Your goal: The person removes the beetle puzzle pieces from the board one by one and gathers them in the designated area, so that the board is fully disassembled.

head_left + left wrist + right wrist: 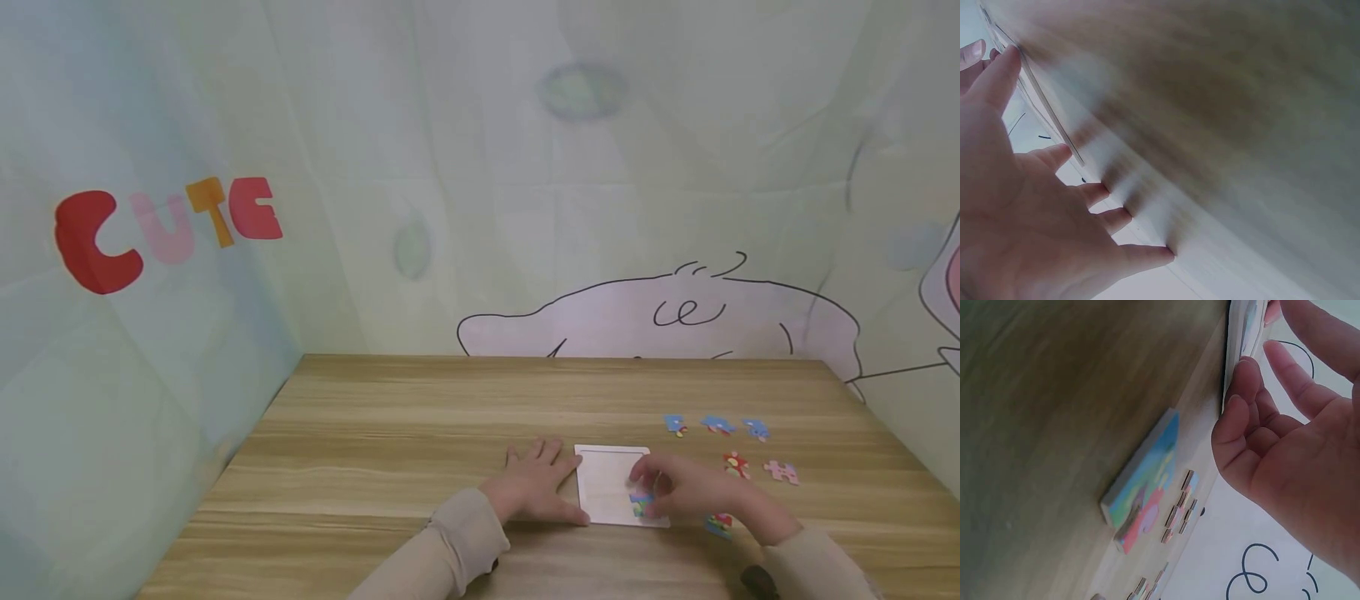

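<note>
A white-rimmed puzzle frame [613, 523] lies flat on the table. My left hand [536, 485] is spread at its left side, the thumb at the near left corner and another fingertip on the left rim. In the left wrist view, the fingertips [1124, 215] press down on the table. A puzzle piece in blue, green and red [640, 505] lies in the frame's near right corner. Over it is my right hand [686, 490], thumb at the piece's right edge and index finger apart above it. In the right wrist view, the other fingers [1254, 406] curl toward the palm.
A loose green and red puzzle piece [718, 525] lies under the right wrist. Beyond the right hand are a red piece [736, 464] and a pink piece [782, 472]. Farther back, blue pieces [717, 425] form a row. A printed cloth backdrop [487, 208] rises behind the wooden table [390, 433].
</note>
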A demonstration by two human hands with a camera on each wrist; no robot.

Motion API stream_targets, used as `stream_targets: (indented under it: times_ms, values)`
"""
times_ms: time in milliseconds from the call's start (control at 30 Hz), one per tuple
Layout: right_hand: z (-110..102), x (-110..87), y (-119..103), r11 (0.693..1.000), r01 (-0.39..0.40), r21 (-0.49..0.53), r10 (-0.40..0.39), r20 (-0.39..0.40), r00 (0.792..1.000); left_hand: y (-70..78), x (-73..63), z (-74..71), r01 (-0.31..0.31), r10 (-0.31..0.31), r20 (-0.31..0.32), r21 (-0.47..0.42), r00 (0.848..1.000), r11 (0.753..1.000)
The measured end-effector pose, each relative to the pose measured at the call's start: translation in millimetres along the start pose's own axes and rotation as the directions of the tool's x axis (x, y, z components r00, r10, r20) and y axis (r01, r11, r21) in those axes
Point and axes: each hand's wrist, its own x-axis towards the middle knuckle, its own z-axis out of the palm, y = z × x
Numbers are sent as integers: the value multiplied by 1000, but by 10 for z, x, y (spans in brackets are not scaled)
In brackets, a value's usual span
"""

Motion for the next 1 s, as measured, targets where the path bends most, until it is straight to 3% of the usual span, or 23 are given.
stream_targets:
  times_ms: [267, 1000]
  values:
    - [8, 12, -11, 999, -48, 0, 48, 11, 999, -6, 6, 4, 3, -3, -3, -3, 1000, 1000]
    - [72, 29, -70, 994, -80, -78, 79, -15, 997, -14, 11, 2, -2, 2, 0, 2, 1000, 1000]
